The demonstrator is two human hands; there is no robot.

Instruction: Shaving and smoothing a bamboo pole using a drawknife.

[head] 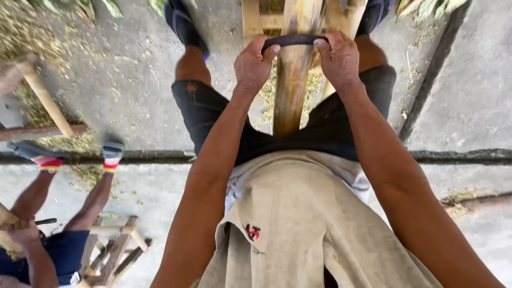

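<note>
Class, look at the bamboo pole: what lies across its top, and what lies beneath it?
A dark curved blade lies across the bamboo pole, gripped by the left hand and right hand. Beneath lie green shavings; the pole's near end is hidden behind the shorts.

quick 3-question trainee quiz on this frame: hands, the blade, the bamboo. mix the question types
1. True or false: the left hand and the right hand each hold one end of the dark curved blade.
2. The blade lies across which thing? A) a metal pipe B) the bamboo pole C) a rope
3. Fill in: at lower left, another person's hand shows beside a small wooden ____.

Key: 1 true; 2 B; 3 frame
</note>
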